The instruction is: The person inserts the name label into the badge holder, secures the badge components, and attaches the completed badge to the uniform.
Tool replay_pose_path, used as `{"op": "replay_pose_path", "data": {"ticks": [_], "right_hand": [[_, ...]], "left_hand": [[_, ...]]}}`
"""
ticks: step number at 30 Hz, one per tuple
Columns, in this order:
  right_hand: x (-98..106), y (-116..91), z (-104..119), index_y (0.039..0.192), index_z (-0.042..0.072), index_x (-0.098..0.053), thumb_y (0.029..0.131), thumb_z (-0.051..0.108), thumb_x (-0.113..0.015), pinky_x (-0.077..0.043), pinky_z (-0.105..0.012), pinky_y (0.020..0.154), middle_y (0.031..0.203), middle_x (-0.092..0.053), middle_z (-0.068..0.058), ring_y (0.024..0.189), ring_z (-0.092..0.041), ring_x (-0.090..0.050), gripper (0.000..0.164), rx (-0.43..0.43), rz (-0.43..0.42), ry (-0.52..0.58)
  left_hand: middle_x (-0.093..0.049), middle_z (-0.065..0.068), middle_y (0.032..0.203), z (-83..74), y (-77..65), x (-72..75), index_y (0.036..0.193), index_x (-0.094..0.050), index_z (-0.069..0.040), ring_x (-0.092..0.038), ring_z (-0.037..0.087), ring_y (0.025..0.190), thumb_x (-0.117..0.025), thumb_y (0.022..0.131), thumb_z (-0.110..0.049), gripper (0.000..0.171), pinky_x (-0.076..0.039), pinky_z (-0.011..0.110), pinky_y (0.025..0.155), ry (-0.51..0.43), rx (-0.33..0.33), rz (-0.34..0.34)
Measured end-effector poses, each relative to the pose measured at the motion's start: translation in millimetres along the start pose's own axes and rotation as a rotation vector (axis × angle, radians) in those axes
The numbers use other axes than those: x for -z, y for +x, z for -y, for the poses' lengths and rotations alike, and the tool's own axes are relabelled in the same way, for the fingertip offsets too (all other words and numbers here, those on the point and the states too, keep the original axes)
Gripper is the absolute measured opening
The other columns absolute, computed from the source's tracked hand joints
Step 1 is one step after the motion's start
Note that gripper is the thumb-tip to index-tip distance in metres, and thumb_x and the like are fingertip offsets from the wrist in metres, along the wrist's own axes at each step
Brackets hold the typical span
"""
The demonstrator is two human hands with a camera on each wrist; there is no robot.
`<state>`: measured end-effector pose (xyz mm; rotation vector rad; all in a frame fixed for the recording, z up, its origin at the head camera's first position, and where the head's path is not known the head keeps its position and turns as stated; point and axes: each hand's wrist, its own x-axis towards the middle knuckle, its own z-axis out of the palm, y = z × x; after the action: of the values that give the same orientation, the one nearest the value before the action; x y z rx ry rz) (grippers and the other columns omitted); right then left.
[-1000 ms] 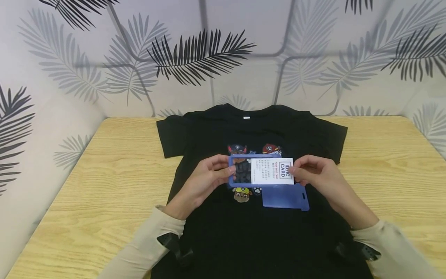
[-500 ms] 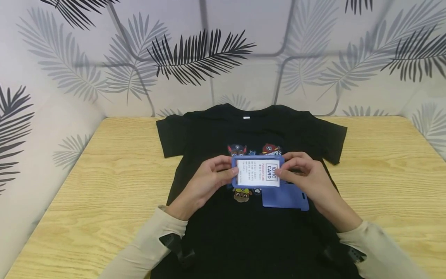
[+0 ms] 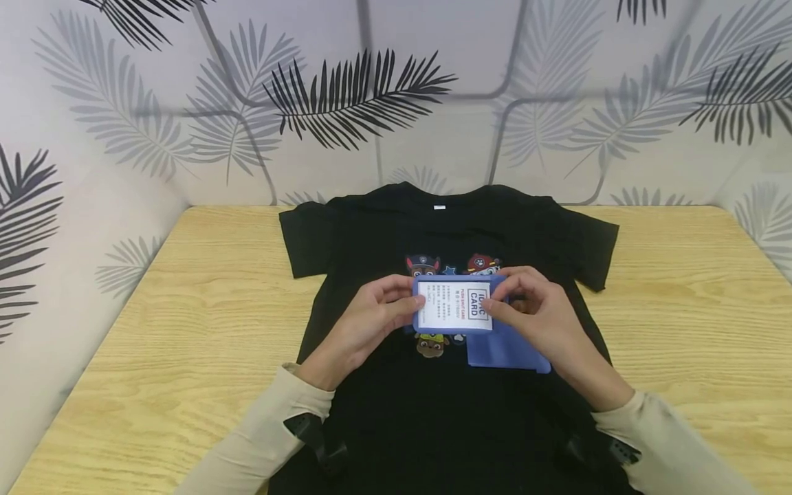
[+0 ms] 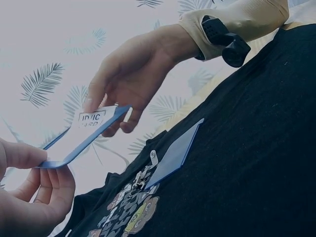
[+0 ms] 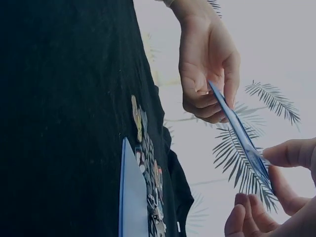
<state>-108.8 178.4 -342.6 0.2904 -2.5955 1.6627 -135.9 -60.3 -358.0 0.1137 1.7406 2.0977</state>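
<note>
My left hand [image 3: 371,320] pinches the left end of a blue card holder frame [image 3: 458,278], thumb on top and fingers beneath. Across its window lies a white paper card [image 3: 452,313] printed "ID/IC CARD". At the right end, my right hand [image 3: 547,320] pinches card and frame, its thumb on the printed card and its fingers behind. In the right wrist view the holder [image 5: 234,126] shows edge-on, raised above the shirt, and the card bulges slightly near the thumb. A second blue holder piece [image 3: 504,350] lies on the shirt below.
A black T-shirt [image 3: 458,412] with cartoon prints is spread over the wooden table [image 3: 204,289]. Behind the table stands a backdrop [image 3: 433,165] with a leaf pattern. A dark wrist camera [image 4: 232,47] is strapped over the right sleeve.
My right hand has moved left, sliding the white card along the frame until it covers the window. My left hand keeps its pinch, almost in place.
</note>
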Motion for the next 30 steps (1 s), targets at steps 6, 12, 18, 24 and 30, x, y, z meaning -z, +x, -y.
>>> {"op": "replay_pose_path", "data": {"ticks": [6, 12, 18, 24, 30], "right_hand": [[-0.5, 0.2, -1.5, 0.12, 0.0, -0.046, 0.083, -0.001, -0.072, -0.048, -0.018, 0.075, 0.116, -0.056, -0.011, 0.095, -0.018, -0.056, 0.044, 0.167, -0.066, -0.06], [10.1, 0.2, 0.7, 0.124, -0.001, -0.044, 0.087, 0.0, -0.068, -0.047, -0.015, 0.077, 0.115, -0.057, -0.013, 0.096, -0.012, -0.056, 0.044, 0.183, -0.058, -0.051], [32.1, 2.1, -6.7, 0.111, 0.0, -0.058, 0.091, 0.008, -0.066, -0.051, -0.017, 0.073, 0.104, -0.063, -0.012, 0.086, -0.015, -0.061, 0.023, 0.101, 0.002, -0.239], [50.0, -0.4, -26.4, 0.102, -0.001, -0.065, 0.083, 0.008, -0.074, -0.051, -0.03, 0.061, 0.088, -0.064, -0.008, 0.071, -0.017, -0.06, 0.023, -0.007, 0.186, -0.492], [55.4, -1.1, -44.1, 0.109, -0.006, -0.062, 0.072, 0.016, -0.085, -0.047, -0.03, 0.057, 0.093, -0.057, -0.015, 0.064, -0.014, -0.055, 0.048, -0.107, 0.358, -0.577]], "left_hand": [[-0.061, 0.019, 0.113, -0.2, -0.7, 1.0, 0.125, -0.052, 0.006, -0.061, 0.02, 0.094, -0.058, 0.093, 0.001, 0.033, -0.052, 0.031, 0.085, 0.002, -0.003, 0.0], [-0.061, 0.02, 0.115, -1.8, -0.8, 2.9, 0.125, -0.052, 0.007, -0.062, 0.021, 0.094, -0.058, 0.093, 0.001, 0.033, -0.052, 0.03, 0.084, 0.0, -0.01, 0.008], [-0.059, 0.02, 0.12, -10.3, -0.7, 12.0, 0.128, -0.051, 0.005, -0.06, 0.024, 0.099, -0.059, 0.094, -0.002, 0.035, -0.051, 0.031, 0.09, 0.024, -0.04, -0.023], [-0.058, 0.02, 0.122, -15.9, -2.1, 17.2, 0.128, -0.051, 0.005, -0.059, 0.025, 0.101, -0.059, 0.094, -0.001, 0.035, -0.05, 0.031, 0.09, 0.016, -0.055, -0.057], [-0.059, 0.019, 0.119, -15.6, -1.3, 15.6, 0.126, -0.051, 0.006, -0.059, 0.023, 0.099, -0.059, 0.094, 0.0, 0.034, -0.051, 0.03, 0.088, 0.006, -0.054, -0.057]]}}
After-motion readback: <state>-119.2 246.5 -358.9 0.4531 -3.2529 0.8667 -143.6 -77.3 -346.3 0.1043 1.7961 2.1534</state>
